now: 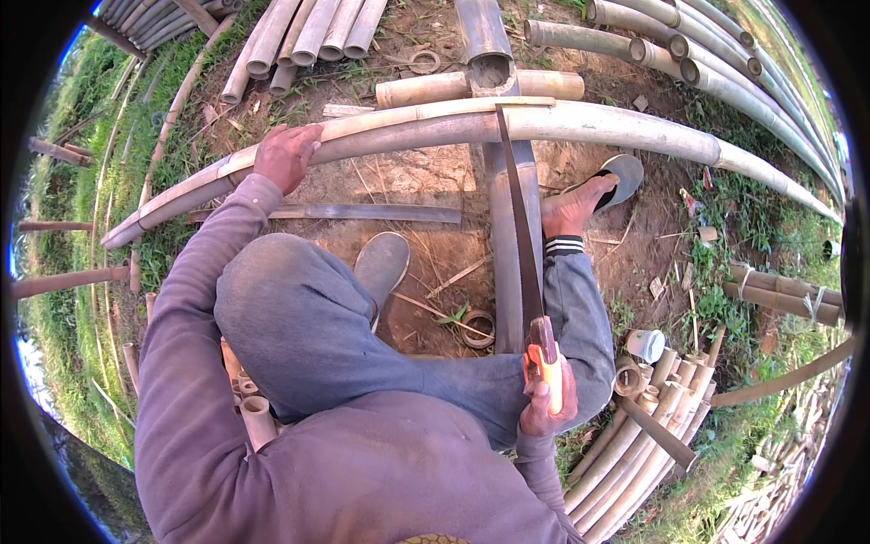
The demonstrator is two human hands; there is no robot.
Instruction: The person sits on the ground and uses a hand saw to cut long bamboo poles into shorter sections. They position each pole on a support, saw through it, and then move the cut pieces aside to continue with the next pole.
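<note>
A long bamboo pole (625, 125) lies crosswise in front of me over an upright-running bamboo beam (514, 308). Along its upper side runs a thin bamboo strip (426, 111), its right end near the saw. My left hand (288, 156) is closed over the pole and strip on the left side. In my right hand (546, 403), beside my knee, is the orange handle of a handsaw (520, 213). Its long dark blade reaches away from me, and the tip part crosses the pole. Whether the teeth touch the bamboo I cannot tell.
Stacked bamboo poles (317, 32) lie at the far left and more poles (725, 68) at the far right. Near my right side are a bundle of bamboo pieces (648, 444) and a white cup (646, 345). A flat bamboo slat (372, 213) lies on the ground.
</note>
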